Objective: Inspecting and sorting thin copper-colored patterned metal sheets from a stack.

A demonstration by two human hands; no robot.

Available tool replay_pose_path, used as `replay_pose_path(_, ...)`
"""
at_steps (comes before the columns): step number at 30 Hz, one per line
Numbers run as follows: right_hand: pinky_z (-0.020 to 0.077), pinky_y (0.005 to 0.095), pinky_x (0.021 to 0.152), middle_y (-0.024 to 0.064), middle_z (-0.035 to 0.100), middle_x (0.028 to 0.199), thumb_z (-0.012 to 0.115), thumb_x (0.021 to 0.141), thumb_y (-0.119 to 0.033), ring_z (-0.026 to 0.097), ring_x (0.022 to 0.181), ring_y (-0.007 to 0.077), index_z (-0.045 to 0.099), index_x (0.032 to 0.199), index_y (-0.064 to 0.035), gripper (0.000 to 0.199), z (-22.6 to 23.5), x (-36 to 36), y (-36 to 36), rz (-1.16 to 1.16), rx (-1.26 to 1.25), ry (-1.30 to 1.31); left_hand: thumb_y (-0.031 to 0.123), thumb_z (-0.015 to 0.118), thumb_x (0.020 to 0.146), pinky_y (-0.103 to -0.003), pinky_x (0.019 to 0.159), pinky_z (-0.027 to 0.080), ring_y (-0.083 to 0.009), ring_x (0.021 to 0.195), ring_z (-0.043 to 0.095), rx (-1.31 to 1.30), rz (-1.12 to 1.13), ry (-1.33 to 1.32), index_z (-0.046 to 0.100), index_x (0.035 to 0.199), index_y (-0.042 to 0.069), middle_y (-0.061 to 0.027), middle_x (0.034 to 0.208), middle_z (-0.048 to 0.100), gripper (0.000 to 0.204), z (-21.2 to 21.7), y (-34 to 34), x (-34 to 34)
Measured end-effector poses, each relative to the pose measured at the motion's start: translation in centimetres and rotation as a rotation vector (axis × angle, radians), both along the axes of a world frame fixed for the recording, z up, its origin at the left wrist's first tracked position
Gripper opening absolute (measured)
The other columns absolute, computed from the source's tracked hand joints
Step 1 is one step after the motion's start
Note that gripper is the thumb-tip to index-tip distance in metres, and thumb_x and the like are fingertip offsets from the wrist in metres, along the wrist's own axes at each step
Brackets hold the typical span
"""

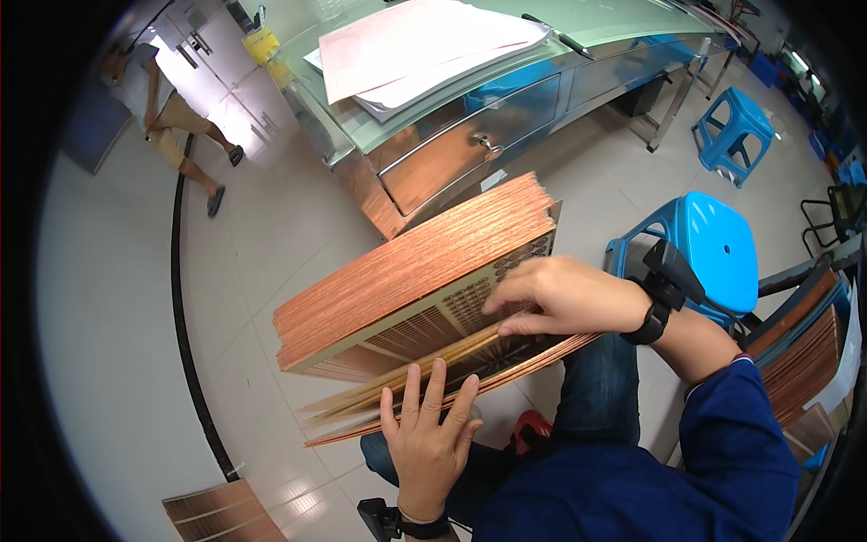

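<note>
Over the person's lap, near the middle of the scene, a thick stack of copper sheets (pixel 415 271) stands on edge and fans open like a book. Its long axis runs from the near left up to the far right, so its far end points toward the steel desk (pixel 452 154). The upper part of the stack is held together as a block, with patterned sheet faces showing beneath it. A few loose sheets splay out lower down, toward the person.

The left hand (pixel 432 434) rests flat against the near edge of the splayed lower sheets, fingers spread and pointing away from the body. It presses rather than clasps; the hand is open. The right hand (pixel 564 294) comes in from the right, curled, fingers tucked into the gap between the upper block and the lower sheets, thumb against a sheet edge. It looks loosely closed on the sheets there, though what exactly the fingertips pinch is hidden. A black wrist strap (pixel 664 294) sits on the right forearm, above a blue sleeve (pixel 722 443).

To the right stands a blue plastic stool (pixel 722 253), with a second one (pixel 739 134) farther off. More copper sheets (pixel 804 352) lean at the far right edge, and another lies on the floor (pixel 221 513) at near left. Papers (pixel 424 45) lie on the desk's glass top. Another person (pixel 167 99) walks at far left.
</note>
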State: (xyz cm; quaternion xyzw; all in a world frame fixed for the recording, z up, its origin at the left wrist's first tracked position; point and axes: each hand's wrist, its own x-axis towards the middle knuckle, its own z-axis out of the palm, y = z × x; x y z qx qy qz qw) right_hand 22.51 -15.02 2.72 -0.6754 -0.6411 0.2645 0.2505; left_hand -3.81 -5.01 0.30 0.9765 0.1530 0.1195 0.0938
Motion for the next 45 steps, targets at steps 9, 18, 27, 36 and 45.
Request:
replay_pose_path(9, 0.0510, 0.0328, 0.070, 0.0085, 0.067, 0.083, 0.068, 0.090, -0.023, 0.063, 0.072, 0.0258, 0.066, 0.095, -0.0041, 0.019, 0.4, -0.3, -1.6, -0.109, 0.172, -0.109, 0.038, 0.063, 0.088, -0.056, 0.110, 0.024, -0.0310, 0.136, 0.042, 0.008, 0.010, -0.001, 0.059, 0.134, 0.032, -0.0067, 0.147, 0.048, 0.046, 0.0, -0.1, 0.1)
replay_pose_path(18, 0.0511, 0.0373, 0.069, 0.0113, 0.069, 0.084, 0.062, 0.093, -0.017, 0.067, 0.075, 0.0260, 0.067, 0.106, -0.0059, 0.018, 0.2, 0.2, -2.4, -0.001, -0.024, 0.273, 0.039, 0.063, 0.088, -0.056, 0.110, 0.024, -0.0306, 0.136, 0.042, 0.015, 0.016, 0.002, 0.059, 0.134, 0.032, -0.0064, 0.147, 0.048, 0.047, -0.1, -0.1, 0.0)
replay_pose_path(27, 0.0536, 0.0316, 0.075, 0.0102, 0.070, 0.097, 0.063, 0.094, -0.019, 0.067, 0.083, 0.0205, 0.066, 0.116, -0.0063, 0.025, -0.8, 0.1, -2.1, -0.008, 0.241, 0.205, 0.040, 0.063, 0.088, -0.056, 0.110, 0.025, -0.0304, 0.136, 0.041, 0.021, 0.015, 0.009, 0.058, 0.134, 0.032, -0.0066, 0.147, 0.048, 0.047, 0.0, -0.2, 0.0)
replay_pose_path(36, 0.0544, 0.0319, 0.071, 0.0109, 0.071, 0.093, 0.064, 0.093, -0.030, 0.069, 0.081, 0.0211, 0.066, 0.109, -0.0031, 0.031, -1.0, 0.2, -2.4, 0.127, -0.039, 0.258, 0.039, 0.063, 0.088, -0.056, 0.110, 0.025, -0.0303, 0.137, 0.041, 0.016, 0.013, 0.013, 0.058, 0.135, 0.031, -0.0066, 0.147, 0.048, 0.048, -0.1, -0.2, 0.0)
replay_pose_path(45, 0.0543, 0.0312, 0.072, 0.0093, 0.070, 0.096, 0.064, 0.094, -0.030, 0.069, 0.080, 0.0200, 0.067, 0.111, -0.0042, 0.031, -1.1, 0.3, -2.4, 0.123, -0.053, 0.248, 0.043, 0.057, 0.091, -0.058, 0.110, 0.021, -0.0356, 0.137, 0.038, 0.000, -0.014, 0.024, 0.059, 0.135, 0.026, -0.0114, 0.148, 0.045, 0.047, -0.2, -0.2, -0.2)
